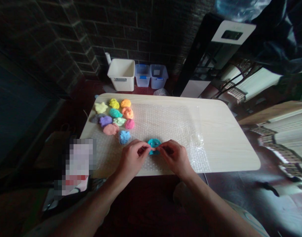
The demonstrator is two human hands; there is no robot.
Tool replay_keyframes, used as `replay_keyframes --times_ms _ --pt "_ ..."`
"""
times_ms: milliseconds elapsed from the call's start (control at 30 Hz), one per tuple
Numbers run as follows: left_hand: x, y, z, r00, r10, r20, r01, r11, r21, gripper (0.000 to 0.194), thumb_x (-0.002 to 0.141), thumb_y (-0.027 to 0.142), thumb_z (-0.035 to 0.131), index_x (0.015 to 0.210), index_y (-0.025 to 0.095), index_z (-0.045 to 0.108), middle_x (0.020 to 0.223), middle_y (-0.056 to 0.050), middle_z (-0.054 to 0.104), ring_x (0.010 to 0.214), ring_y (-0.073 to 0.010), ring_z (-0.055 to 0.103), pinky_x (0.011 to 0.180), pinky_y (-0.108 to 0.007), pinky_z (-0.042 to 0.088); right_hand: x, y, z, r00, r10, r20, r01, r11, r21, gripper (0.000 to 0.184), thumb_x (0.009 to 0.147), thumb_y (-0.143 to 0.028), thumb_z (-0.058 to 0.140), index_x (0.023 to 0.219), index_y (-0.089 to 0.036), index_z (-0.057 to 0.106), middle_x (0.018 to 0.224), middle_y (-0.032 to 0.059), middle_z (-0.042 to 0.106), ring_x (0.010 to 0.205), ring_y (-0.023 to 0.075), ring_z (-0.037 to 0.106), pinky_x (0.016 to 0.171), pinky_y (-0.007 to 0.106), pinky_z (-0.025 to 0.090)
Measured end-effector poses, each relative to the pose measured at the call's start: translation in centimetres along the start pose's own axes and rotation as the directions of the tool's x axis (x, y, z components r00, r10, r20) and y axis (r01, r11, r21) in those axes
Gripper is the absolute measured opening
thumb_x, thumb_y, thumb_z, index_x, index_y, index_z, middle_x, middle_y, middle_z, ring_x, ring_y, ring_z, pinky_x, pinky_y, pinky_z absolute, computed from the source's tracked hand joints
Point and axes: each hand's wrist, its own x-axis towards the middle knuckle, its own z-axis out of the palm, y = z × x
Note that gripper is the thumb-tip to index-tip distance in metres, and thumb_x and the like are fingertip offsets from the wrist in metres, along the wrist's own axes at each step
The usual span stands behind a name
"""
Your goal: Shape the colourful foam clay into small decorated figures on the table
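My left hand (135,152) and my right hand (175,154) meet near the table's front edge, fingers closed in a pinch. Between their fingertips is a small pinkish strip of modelling clay (153,149), partly covered by the fingers. Directly beneath and behind it lies a round, flattish turquoise clay piece (154,142) with a raised rim; its front is partly hidden. To the left of my left hand sits a blue clay lump (124,137). Beyond it are several more lumps, among them pink clay (129,124), dusty-rose clay (110,129), purple clay (105,121) and green clay (115,113).
Bubble wrap (165,121) covers much of the pale wooden table (227,141). On the floor behind stand a white bin (121,84) and two clear bluish boxes (142,82). A black-and-white water dispenser (197,87) rises at the back right.
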Motion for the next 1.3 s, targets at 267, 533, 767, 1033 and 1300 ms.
replay_keyframes --times_ms 267,533,767,1033,1300 --pt "-0.9 1.3 -3.0 0.987 0.000 -0.158 0.011 0.998 0.066 0.014 0.098 0.022 0.058 0.103 0.019 0.070 0.094 -0.005 0.073 0.080 -0.0174 0.070 0.072 -0.028 0.055 0.1 -0.8 -2.4 0.996 -0.035 -0.076 0.034 0.999 -0.025 0.021 0.099 -0.031 0.062 0.093 -0.017 0.076 0.076 0.0046 0.068 0.061 0.0139 0.061 0.054 0.025 0.047" --pt "-2.3 1.9 -1.3 0.950 0.268 0.159 -0.308 0.890 0.337 0.040 0.097 0.009 0.050 0.131 0.020 0.067 0.118 -0.011 0.070 0.104 -0.0244 0.068 0.094 -0.041 0.058 -0.5 0.0 -1.4 0.957 -0.277 0.086 0.288 0.944 -0.160 0.025 0.099 -0.020 0.060 0.117 -0.020 0.077 0.102 0.0094 0.072 0.073 0.0155 0.066 0.064 0.029 0.055" --pt "-2.3 1.7 -1.2 0.961 0.196 0.194 -0.251 0.914 0.319 0.043 0.097 0.009 0.050 0.136 0.022 0.064 0.123 -0.011 0.068 0.108 -0.0251 0.067 0.098 -0.043 0.058 -0.2 -0.1 -1.0 0.980 -0.183 0.079 0.192 0.973 -0.127 0.018 0.098 -0.020 0.065 0.109 -0.019 0.079 0.097 0.0079 0.069 0.070 0.0146 0.064 0.062 0.027 0.053" --pt "-2.0 1.5 -1.0 0.970 0.183 0.158 -0.221 0.937 0.270 0.035 0.099 0.011 0.051 0.129 0.022 0.067 0.121 -0.010 0.070 0.111 -0.0249 0.068 0.099 -0.042 0.057 -0.1 -0.4 -0.7 0.979 -0.191 0.075 0.198 0.976 -0.093 0.015 0.101 -0.018 0.061 0.104 -0.021 0.075 0.095 0.0060 0.066 0.073 0.0154 0.063 0.064 0.027 0.049" --pt "-1.2 1.6 -1.4 0.972 0.219 0.086 -0.225 0.972 0.069 0.019 0.098 0.019 0.065 0.116 0.022 0.070 0.109 -0.007 0.074 0.099 -0.0190 0.069 0.088 -0.032 0.056 -0.5 -1.8 -1.6 0.981 -0.162 0.106 0.161 0.987 0.020 0.013 0.102 -0.025 0.059 0.101 -0.020 0.071 0.090 0.0057 0.068 0.072 0.0156 0.064 0.064 0.028 0.050"
